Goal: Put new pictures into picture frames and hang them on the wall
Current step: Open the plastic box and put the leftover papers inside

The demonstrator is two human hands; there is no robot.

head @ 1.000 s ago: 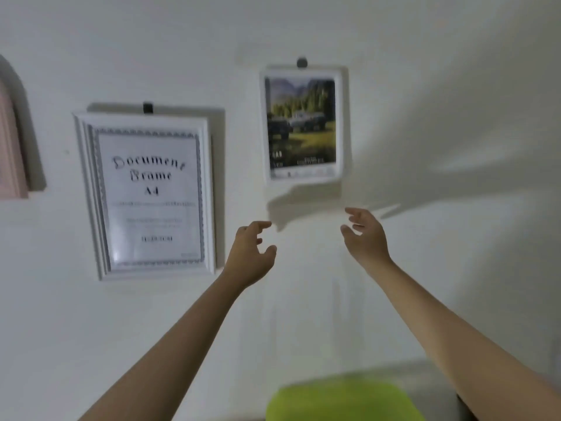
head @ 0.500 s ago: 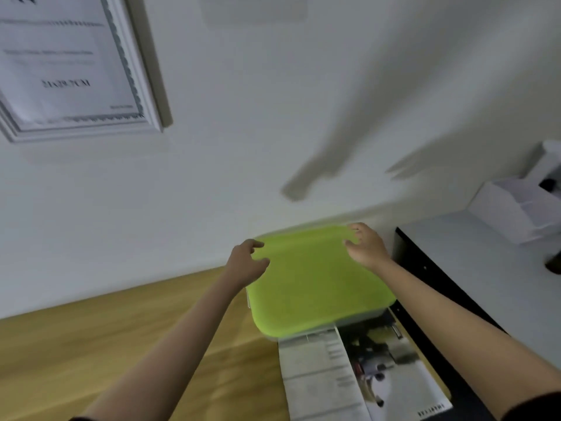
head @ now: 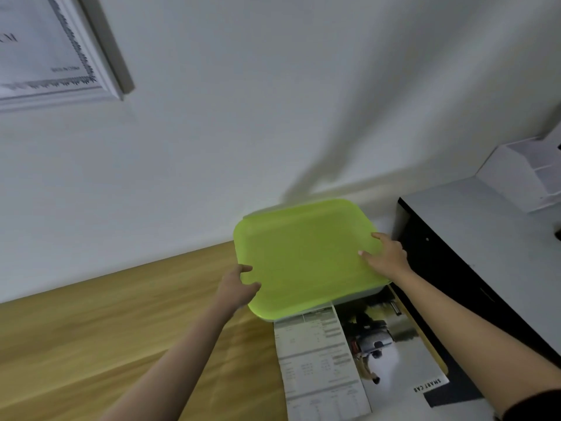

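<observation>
A lidded box (head: 306,256) sits on the wooden floor (head: 121,329) against the wall (head: 273,117). The left hand (head: 238,288) is at its left edge, the right hand (head: 387,258) on its right edge. Before the box lie printed sheets (head: 349,357), partly tucked under it. Right of the box stands a cabinet (head: 485,238), with a desk organiser (head: 522,174) on top near the wall. A document frame (head: 54,53) hangs on the wall, upper left.

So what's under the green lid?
A pale container shows only as a rim below the green lid; the lid covers what it holds. Its near edge overlaps a magazine on the wooden table. Both hands touch the lid's sides.
</observation>
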